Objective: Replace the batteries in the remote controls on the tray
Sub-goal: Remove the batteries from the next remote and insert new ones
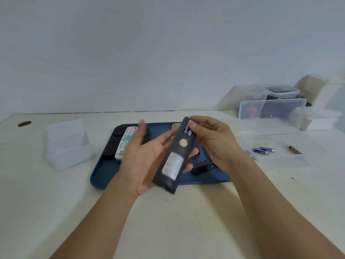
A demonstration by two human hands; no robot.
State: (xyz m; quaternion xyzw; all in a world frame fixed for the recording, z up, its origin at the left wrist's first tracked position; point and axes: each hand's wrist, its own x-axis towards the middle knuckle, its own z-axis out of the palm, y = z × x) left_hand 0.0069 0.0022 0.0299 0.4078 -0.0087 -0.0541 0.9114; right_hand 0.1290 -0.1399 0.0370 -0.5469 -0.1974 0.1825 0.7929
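Over the blue tray [104, 176] near the surface's [186, 221] back edge, the left hand [147, 159] cradles a black remote [174, 159] back-side up, fingers curled under it. The right hand [211, 141] pinches its top end, thumb on the purple batteries [187, 130] in the open compartment. Both hands hide much of the tray's middle. A white remote [125, 142] and black remotes [113, 144] lie at the tray's left end, and a black cover [202, 167] sits toward its right. To the right, loose batteries [263, 150] lie inside a clear box [270, 116]; off the tray's left end stands a frosted open case [67, 144].
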